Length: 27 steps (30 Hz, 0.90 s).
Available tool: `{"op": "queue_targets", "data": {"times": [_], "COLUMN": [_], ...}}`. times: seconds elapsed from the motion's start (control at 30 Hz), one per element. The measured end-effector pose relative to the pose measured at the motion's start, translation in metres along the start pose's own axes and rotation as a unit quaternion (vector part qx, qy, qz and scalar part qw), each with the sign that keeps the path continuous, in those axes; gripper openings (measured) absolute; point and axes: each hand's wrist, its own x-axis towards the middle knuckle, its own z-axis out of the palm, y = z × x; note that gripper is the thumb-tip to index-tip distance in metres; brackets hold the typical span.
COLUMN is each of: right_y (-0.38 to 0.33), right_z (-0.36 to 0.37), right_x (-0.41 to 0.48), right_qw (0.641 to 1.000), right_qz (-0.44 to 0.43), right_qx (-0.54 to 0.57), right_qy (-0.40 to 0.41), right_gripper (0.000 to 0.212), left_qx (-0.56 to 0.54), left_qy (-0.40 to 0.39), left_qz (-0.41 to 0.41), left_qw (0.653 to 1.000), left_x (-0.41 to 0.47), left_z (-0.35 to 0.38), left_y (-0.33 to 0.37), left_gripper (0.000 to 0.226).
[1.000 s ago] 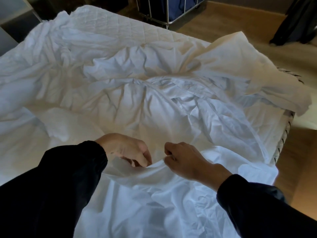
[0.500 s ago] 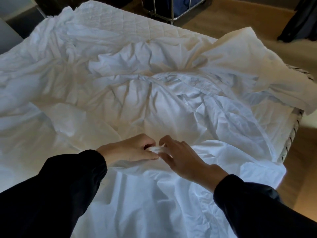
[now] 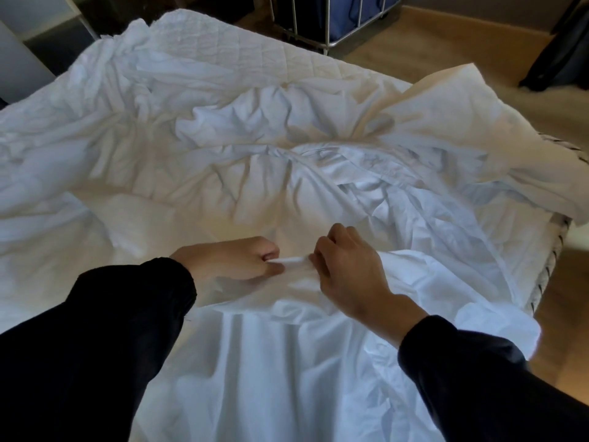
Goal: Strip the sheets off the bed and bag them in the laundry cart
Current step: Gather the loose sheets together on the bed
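Left hand (image 3: 229,260) and right hand (image 3: 347,275) are both pinching 1 little fold of the sheet (image 3: 287,193), fingers (image 3: 331,240) curled on it. It's lying rumpled across the bed (image 3: 204,36), looking soft, light, floppy, so I'm thinking grabbing big bunched handfuls.

Open air above the rumpled sheets (image 3: 287,193); laundry cart (image 3: 345,17) beyond the far edge, floor (image 3: 462,59) rightward.

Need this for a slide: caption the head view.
Stripping: left hand and right hand pinch the white sheet; laundry cart beyond.
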Motion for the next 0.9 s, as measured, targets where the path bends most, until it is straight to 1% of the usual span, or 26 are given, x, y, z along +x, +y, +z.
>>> {"op": "queue_targets", "data": {"times": [0.07,0.13,0.17,0.23,0.3,0.4,0.47,0.53,0.6,0.67,0.7,0.73,0.8,0.83,0.9], "right_y": [0.004,0.014,0.021,0.032,0.036,0.03,0.027,0.025,0.024,0.027,0.029,0.032,0.032,0.03,0.021], "right_z": [0.004,0.007,0.008,0.011,0.015,0.023,0.026,0.028,0.029,0.031,0.032,0.033,0.034,0.033,0.031], "right_x": [-0.005,-0.008,-0.011,-0.017,-0.024,-0.026,-0.024,-0.022,-0.021,-0.022,-0.022,-0.021,-0.021,-0.02,-0.018], "right_qw": [1.0,0.998,0.997,0.997,0.999,1.0,0.998,0.995,0.994,0.996,0.997,0.998,0.995,0.991,0.982], "right_qz": [-0.001,0.023,0.033,0.034,0.015,0.01,0.02,0.021,0.018,0.027,0.036,0.048,0.082,0.097,0.111], "right_qx": [-0.025,-0.049,-0.059,-0.06,-0.035,0.01,0.057,0.097,0.109,0.089,0.066,0.04,-0.001,-0.016,-0.037], "right_qy": [-0.013,-0.023,-0.028,-0.029,-0.013,0.004,0.012,0.016,0.011,0.0,-0.007,-0.017,-0.063,-0.094,-0.151], "right_gripper": [0.018,0.021,0.022,0.022,0.02,0.019,0.019,0.015,0.014,0.015,0.018,0.019,0.02,0.019,0.016], "left_qx": [0.041,0.078,0.087,0.054,0.035,0.108,0.124,0.082,0.038,0.021,-0.006,-0.042,-0.09,-0.099,-0.094], "left_qy": [0.008,0.03,0.036,0.03,0.019,-0.017,-0.026,-0.04,-0.044,-0.029,-0.021,-0.016,-0.004,0.003,0.014], "left_qz": [-0.008,-0.044,-0.066,-0.104,-0.106,-0.104,-0.075,-0.054,-0.062,-0.065,-0.059,-0.05,-0.027,-0.014,0.005], "left_qw": [0.999,0.996,0.993,0.993,0.994,0.989,0.989,0.994,0.996,0.997,0.998,0.998,0.996,0.995,0.995], "left_x": [0.004,0.003,0.0,-0.006,-0.008,-0.005,0.0,0.001,0.002,0.002,0.001,0.0,-0.004,-0.007,-0.011], "left_z": [0.006,0.008,0.007,0.007,0.013,0.032,0.043,0.049,0.053,0.05,0.047,0.043,0.036,0.034,0.036], "left_y": [-0.016,-0.037,-0.049,-0.068,-0.077,-0.08,-0.077,-0.07,-0.065,-0.065,-0.066,-0.068,-0.068,-0.068,-0.066], "left_gripper": [0.03,0.016,0.013,0.021,0.036,0.045,0.045,0.036,0.027,0.016,0.01,0.014,0.031,0.035,0.036]}}
